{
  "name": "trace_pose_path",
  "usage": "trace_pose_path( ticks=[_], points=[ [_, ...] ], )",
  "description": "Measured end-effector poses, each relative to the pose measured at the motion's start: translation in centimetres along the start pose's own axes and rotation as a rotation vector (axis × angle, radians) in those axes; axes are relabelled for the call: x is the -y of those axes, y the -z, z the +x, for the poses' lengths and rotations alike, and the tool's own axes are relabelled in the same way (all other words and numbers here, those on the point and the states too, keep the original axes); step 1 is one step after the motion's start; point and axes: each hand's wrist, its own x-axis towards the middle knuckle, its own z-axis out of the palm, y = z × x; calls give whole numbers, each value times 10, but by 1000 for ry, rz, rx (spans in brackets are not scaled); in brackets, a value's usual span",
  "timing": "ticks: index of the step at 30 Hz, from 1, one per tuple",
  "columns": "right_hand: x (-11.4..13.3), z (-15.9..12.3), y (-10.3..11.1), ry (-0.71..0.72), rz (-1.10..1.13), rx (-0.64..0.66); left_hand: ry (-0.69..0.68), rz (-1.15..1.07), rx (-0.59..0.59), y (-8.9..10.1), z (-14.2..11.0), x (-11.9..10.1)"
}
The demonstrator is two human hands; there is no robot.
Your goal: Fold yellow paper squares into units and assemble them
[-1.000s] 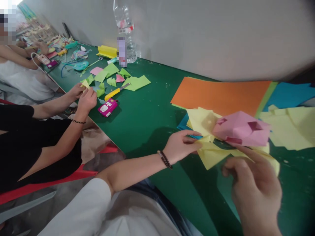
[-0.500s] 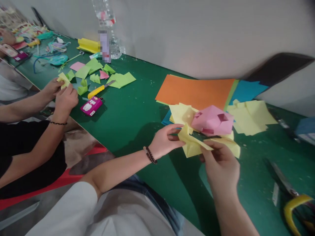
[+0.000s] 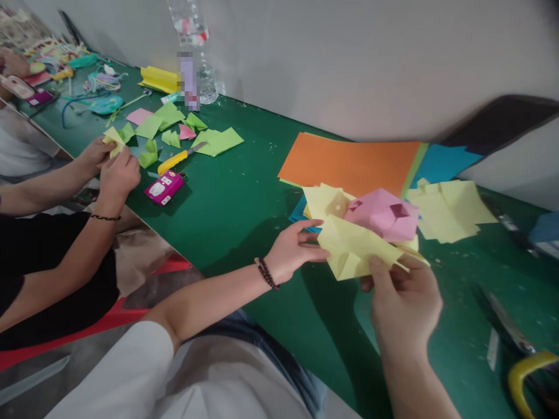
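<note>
Dark-green tabletop [image 3: 244,215] runs along a grey wall [image 3: 349,70]. Compared with half a second ago, the folded pale-yellow paper sheet [image 3: 362,241] turns a broader face to the camera, just in front of the faceted pink paper form [image 3: 381,216]. The right hand [image 3: 406,299] pinches the sheet's right end; the left hand [image 3: 289,251] touches its left edge, whether gripping I cannot tell.

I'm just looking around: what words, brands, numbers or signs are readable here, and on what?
None can be read.
Plastic bottle: red-and-white label, too blurred.
Lilac item before it: pixelated.
Magenta box: white markings, too small.
Blue-and-white box, right edge: too blurred.
Yellow paper between left hand and right hand: no writing visible.
</note>
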Motion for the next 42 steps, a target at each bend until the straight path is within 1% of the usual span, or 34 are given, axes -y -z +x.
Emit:
trace_pose_path(
  ticks=[10, 18, 21, 25, 29, 36, 39, 42],
  points=[
    [-3, 0, 2, 20, -21, -11, -4, 1, -5, -1, 0, -1],
    [-2, -1, -1, 22, -30, -22, 9, -49, -20, -4, -3, -5],
    [-1, -1, -1, 18, -37, -26, 13, -56, -41, -5, -3, -5],
    [1, -3, -2, 17, -109, -21, 26, -8, -72, -5, -2, -4],
    [-2, -6, -2, 95, -183, 43, 34, 94, -94, -4, -1, -2],
    [-7, -7, 2, 265, -329, 68, 11, 160, -84, -3, 0, 0],
    [-4, -8, 3, 372, -398, 95, 6, 200, -84, -2, 1, 1],
    [-1, -7, 3, 508, -451, 139, -30, 237, -48, -1, 0, 3]
  ],
)
